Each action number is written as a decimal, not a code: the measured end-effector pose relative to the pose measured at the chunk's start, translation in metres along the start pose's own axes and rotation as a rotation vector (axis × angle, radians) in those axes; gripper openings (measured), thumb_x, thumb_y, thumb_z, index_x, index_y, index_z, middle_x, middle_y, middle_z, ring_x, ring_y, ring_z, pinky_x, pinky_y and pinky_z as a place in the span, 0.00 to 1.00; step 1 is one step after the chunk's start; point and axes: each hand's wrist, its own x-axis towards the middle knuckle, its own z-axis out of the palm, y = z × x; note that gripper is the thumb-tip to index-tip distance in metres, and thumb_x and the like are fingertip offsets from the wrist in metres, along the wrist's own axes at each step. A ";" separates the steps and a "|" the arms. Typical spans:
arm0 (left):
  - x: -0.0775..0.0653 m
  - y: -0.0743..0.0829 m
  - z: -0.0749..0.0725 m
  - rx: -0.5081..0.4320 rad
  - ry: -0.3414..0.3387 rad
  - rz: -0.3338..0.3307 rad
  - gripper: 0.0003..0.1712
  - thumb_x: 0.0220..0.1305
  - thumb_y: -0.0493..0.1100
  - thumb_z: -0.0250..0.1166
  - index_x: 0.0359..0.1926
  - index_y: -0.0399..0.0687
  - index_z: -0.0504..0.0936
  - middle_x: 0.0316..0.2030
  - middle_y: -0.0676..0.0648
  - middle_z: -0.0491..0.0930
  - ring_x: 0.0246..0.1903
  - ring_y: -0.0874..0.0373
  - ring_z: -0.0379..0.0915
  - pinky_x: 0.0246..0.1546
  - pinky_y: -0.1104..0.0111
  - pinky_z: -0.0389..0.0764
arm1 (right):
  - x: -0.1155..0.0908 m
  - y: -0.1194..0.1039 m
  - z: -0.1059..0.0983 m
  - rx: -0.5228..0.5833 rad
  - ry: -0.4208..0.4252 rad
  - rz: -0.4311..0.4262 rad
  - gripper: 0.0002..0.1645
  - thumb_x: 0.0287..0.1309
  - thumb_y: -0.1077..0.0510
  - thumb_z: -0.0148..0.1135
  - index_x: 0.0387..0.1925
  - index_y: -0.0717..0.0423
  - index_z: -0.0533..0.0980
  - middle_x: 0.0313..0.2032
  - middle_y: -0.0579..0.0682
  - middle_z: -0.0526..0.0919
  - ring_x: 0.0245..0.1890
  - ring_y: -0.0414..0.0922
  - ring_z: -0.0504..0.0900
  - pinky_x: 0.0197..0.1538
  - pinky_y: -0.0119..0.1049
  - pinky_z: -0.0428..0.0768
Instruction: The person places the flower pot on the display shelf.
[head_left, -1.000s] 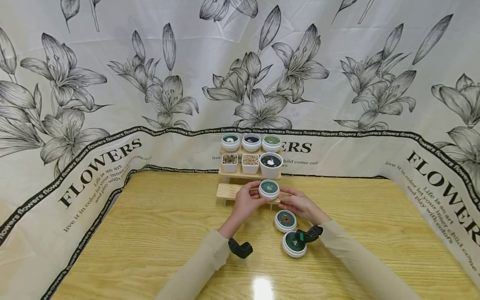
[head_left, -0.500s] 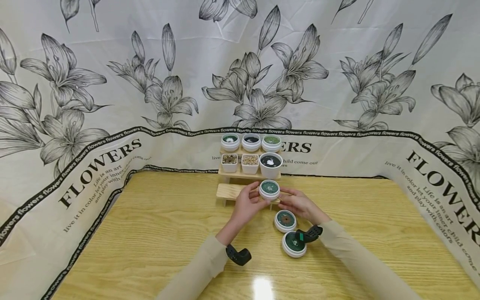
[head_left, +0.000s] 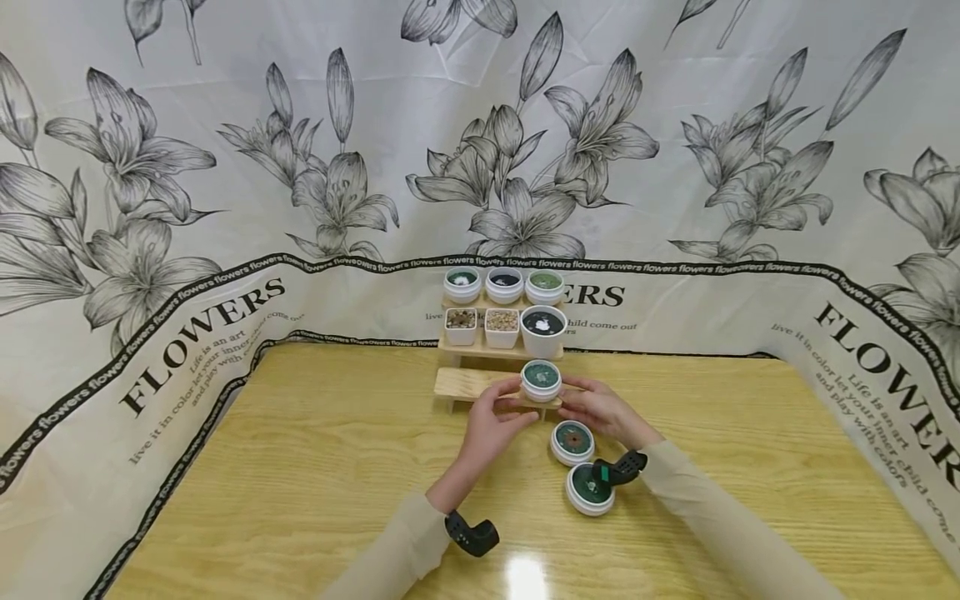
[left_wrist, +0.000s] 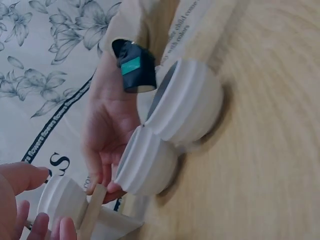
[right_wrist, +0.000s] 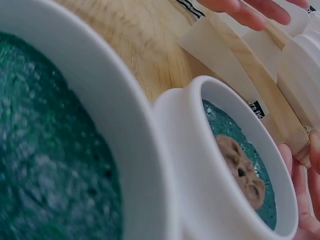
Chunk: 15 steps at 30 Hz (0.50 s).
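A round white pot with a green top (head_left: 541, 379) sits at the right end of the lowest step of a wooden tiered stand (head_left: 465, 383). My left hand (head_left: 491, 429) is just left of this pot, thumb and fingers spread apart. In the left wrist view, those fingers (left_wrist: 40, 227) stand around the pot (left_wrist: 62, 200) without gripping it. My right hand (head_left: 600, 408) pinches the right end of the step between thumb and fingers, beside the pot. Nearer to me on the table stand a pot with a brown centre (head_left: 573, 442) and a dark green pot (head_left: 590, 489), under my right wrist.
Three round pots (head_left: 504, 286) line the top step. The middle step bears two square pots of pebbles (head_left: 482, 327) and a taller dark-filled pot (head_left: 543, 331). A flower-printed cloth (head_left: 360, 300) hangs behind the wooden table (head_left: 322, 467).
The left hand's fingers have come off the pot, and the hand has drawn back slightly toward me. The pot stays on the step; the right hand has barely moved.
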 end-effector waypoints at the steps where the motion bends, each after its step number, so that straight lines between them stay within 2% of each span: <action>1: -0.003 -0.001 0.000 -0.004 -0.014 0.002 0.29 0.53 0.32 0.70 0.58 0.33 0.74 0.56 0.35 0.75 0.52 0.38 0.75 0.48 0.64 0.83 | 0.000 0.000 0.000 -0.002 -0.003 -0.001 0.37 0.68 0.66 0.48 0.71 0.73 0.44 0.37 0.43 0.80 0.34 0.34 0.82 0.44 0.25 0.82; 6: -0.018 -0.008 0.003 -0.012 -0.082 -0.006 0.28 0.55 0.32 0.68 0.58 0.34 0.74 0.57 0.34 0.75 0.52 0.36 0.73 0.47 0.68 0.82 | 0.000 -0.001 0.000 -0.006 -0.012 -0.004 0.37 0.68 0.66 0.47 0.71 0.73 0.44 0.35 0.43 0.80 0.34 0.34 0.82 0.43 0.24 0.82; 10: -0.029 -0.014 0.006 -0.017 -0.132 -0.033 0.28 0.55 0.33 0.68 0.58 0.34 0.74 0.58 0.34 0.74 0.52 0.39 0.73 0.47 0.69 0.82 | 0.002 -0.001 0.000 -0.010 -0.005 -0.005 0.37 0.68 0.66 0.48 0.71 0.72 0.45 0.36 0.43 0.80 0.34 0.34 0.82 0.44 0.25 0.82; 15: -0.043 -0.019 0.010 -0.010 -0.172 -0.068 0.28 0.55 0.34 0.69 0.58 0.37 0.74 0.58 0.37 0.75 0.52 0.44 0.74 0.49 0.65 0.82 | 0.001 0.000 -0.001 -0.017 0.003 -0.010 0.37 0.68 0.66 0.48 0.71 0.73 0.45 0.37 0.44 0.79 0.34 0.34 0.82 0.44 0.25 0.82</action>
